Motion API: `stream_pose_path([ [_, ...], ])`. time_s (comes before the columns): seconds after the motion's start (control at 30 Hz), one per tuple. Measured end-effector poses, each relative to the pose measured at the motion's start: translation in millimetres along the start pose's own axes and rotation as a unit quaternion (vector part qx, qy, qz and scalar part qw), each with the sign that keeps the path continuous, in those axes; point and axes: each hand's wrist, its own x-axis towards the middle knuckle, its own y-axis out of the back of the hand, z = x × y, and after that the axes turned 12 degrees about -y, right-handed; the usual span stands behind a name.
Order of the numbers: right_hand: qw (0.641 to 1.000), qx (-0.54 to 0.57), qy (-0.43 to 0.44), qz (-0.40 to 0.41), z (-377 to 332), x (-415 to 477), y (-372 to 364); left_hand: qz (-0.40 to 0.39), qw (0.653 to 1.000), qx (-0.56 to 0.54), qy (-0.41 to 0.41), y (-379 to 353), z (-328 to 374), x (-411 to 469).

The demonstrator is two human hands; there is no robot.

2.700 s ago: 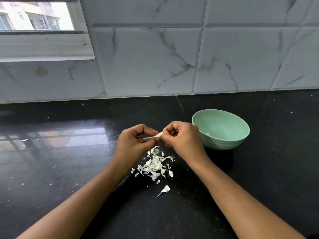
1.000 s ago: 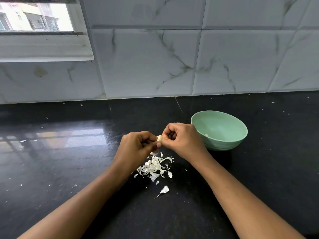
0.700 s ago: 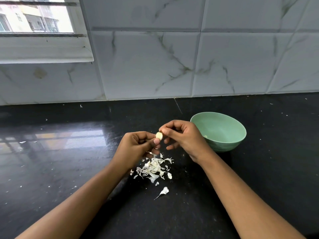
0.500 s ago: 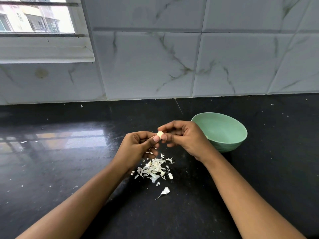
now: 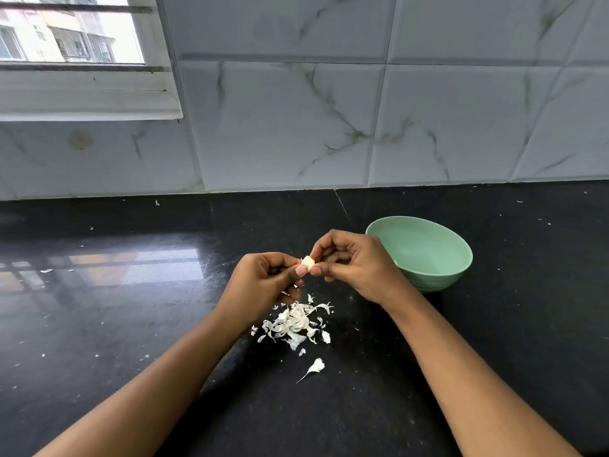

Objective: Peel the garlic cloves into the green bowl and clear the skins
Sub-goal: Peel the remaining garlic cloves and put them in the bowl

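— Over the dark counter [image 5: 99,324], what is each hand doing?
— The left hand [image 5: 263,285] pinches the garlic clove [image 5: 307,262] between thumb and finger, above the pile of skins [image 5: 293,324]. The right hand [image 5: 356,268] pinches its other end, fingers curled.
— Is it bare?
— Mostly, I think, though any clinging film is too small to tell. I'd roll it between the fingertips, shed scraps over the pile, then drop it low into the green bowl [image 5: 435,282] just right.

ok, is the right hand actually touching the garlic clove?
Touching. In the head view the right hand pinches the garlic clove with thumb and forefinger, with no gap visible. The left hand holds its other side.
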Motion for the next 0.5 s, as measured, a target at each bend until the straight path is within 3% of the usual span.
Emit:
stream_pose_path([
  [0.13, 0.997, -0.034, -0.046, -0.042, 3, 1, 4, -0.013, 0.984, 0.172, -0.048, -2, -3, -2],
  [0.5, 0.99, -0.135, -0.016, -0.036, 6, -1, -6, 0.006, 0.979, 0.195, -0.06, -4, -1, -4],
])
